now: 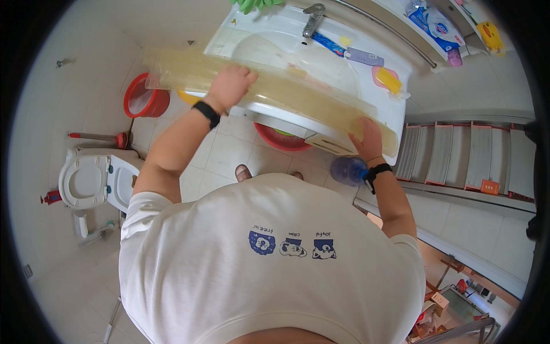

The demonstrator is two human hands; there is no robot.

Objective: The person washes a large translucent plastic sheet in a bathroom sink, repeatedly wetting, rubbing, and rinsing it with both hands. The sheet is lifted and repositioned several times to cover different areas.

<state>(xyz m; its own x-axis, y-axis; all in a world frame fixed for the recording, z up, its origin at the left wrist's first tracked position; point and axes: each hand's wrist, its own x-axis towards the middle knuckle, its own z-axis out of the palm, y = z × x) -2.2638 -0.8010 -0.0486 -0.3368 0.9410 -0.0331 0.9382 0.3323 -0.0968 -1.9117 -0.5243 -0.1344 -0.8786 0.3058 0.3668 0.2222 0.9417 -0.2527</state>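
Note:
A long, rolled sheet of translucent yellowish plastic lies slantwise across the front of the white washbasin, its left end reaching past the basin and smeared by motion. My left hand is closed over the roll left of its middle, fingers curled on the far side. Near the right end, my right hand grips the same roll, with the thumb on the near side. Part of the basin's bowl and front edge is hidden beneath the plastic.
A chrome faucet, toothpaste tubes and a yellow sponge are on the basin. A red bucket and toilet stand at left. Below are a red tub and blue water jug; a ladder is at right.

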